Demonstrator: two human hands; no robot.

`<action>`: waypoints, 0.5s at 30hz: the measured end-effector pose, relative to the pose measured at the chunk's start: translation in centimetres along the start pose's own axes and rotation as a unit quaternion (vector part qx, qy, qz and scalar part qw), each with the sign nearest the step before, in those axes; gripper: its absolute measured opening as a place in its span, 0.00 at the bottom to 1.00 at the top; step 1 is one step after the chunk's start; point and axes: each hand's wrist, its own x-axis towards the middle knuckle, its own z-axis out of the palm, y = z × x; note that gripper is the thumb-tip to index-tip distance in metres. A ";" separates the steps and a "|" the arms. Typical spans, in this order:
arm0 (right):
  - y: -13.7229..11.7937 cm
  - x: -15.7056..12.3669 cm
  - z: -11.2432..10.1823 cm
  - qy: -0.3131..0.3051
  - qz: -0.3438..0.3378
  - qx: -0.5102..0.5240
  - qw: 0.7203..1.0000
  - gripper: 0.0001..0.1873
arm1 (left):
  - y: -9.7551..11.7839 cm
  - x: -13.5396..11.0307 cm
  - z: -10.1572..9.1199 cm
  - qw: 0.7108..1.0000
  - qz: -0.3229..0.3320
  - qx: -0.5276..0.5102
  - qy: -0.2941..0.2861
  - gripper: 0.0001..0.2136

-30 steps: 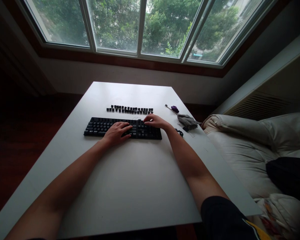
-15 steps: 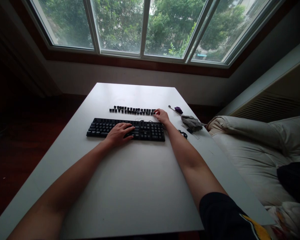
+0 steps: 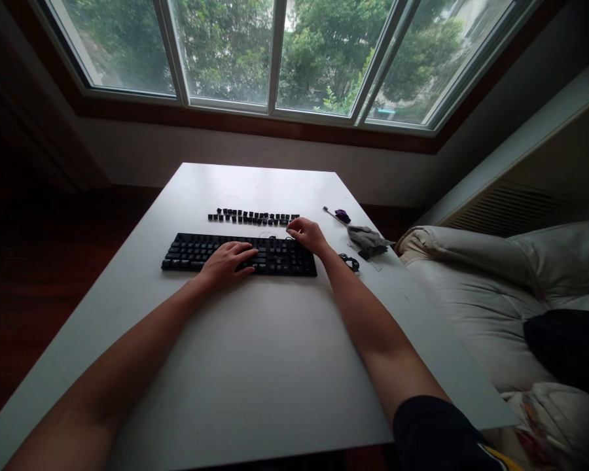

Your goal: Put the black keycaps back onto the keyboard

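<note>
A black keyboard (image 3: 186,252) lies across the white table (image 3: 255,366). My left hand (image 3: 226,263) rests on its middle with the fingers spread, holding nothing. Behind the keyboard, two rows of loose black keycaps (image 3: 248,217) are laid out on the tabletop. At the right end of these rows is my right hand (image 3: 307,235), its thumb and fingertips pinched on what looks like a small dark keycap (image 3: 288,229). That hand is just above the gap between the keycaps and the keyboard's back right part.
Right of the keyboard lie a coiled black cable (image 3: 349,263), a grey cloth (image 3: 368,241), a thin brush (image 3: 334,214) and a purple object (image 3: 342,215). A pale sofa (image 3: 451,281) stands against the table's right side. A window (image 3: 226,52) is beyond.
My right hand has drawn back from the right end of the keycap rows, slightly toward the keyboard. My left hand stays on the keyboard. The whole view has shifted a little.
</note>
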 end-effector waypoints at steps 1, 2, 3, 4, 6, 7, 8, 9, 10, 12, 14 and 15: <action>-0.7 -0.2 0.3 -0.026 -0.019 0.006 0.999 0.09 | 0.0 0.0 0.0 1.000 0.001 0.000 0.000 0.24; -1.4 -0.4 0.7 -0.053 -0.031 0.012 0.998 0.09 | 0.0 0.0 -0.1 1.000 0.000 0.001 -0.001 0.24; -1.9 -0.6 1.0 -0.081 -0.039 0.017 0.996 0.09 | 0.0 -0.1 -0.1 1.000 -0.001 0.002 -0.002 0.24; -2.3 -0.7 1.2 -0.106 -0.043 0.019 0.993 0.08 | 0.0 -0.1 -0.1 1.000 -0.002 0.002 -0.002 0.24; -3.0 -0.7 1.5 -0.145 -0.046 0.012 0.988 0.08 | -0.1 -0.1 -0.2 1.000 -0.003 0.001 -0.003 0.24; -3.1 -0.7 1.5 -0.154 -0.045 0.005 0.987 0.07 | -0.1 -0.1 -0.2 1.000 -0.003 0.000 -0.003 0.24; -3.2 -0.7 1.6 -0.158 -0.040 0.000 0.987 0.07 | -0.1 -0.1 -0.2 1.000 -0.002 -0.003 -0.003 0.24; -3.3 -0.7 1.5 -0.159 -0.033 -0.001 0.987 0.07 | 0.0 -0.1 -0.1 1.000 -0.002 -0.005 -0.002 0.24; -3.3 -0.7 1.5 -0.161 -0.024 0.004 0.987 0.07 | 0.0 -0.1 -0.1 1.000 -0.002 -0.008 -0.001 0.24; -3.2 -0.7 1.4 -0.163 -0.009 0.023 0.986 0.07 | 0.0 -0.1 -0.1 1.000 -0.003 -0.013 0.003 0.24; -3.1 -0.7 1.4 -0.163 0.001 0.041 0.986 0.09 | 0.0 -0.1 -0.1 1.000 -0.004 -0.013 0.004 0.24; -3.0 -0.7 1.3 -0.163 0.004 0.047 0.985 0.09 | 0.0 -0.1 -0.1 1.000 -0.005 -0.013 0.004 0.24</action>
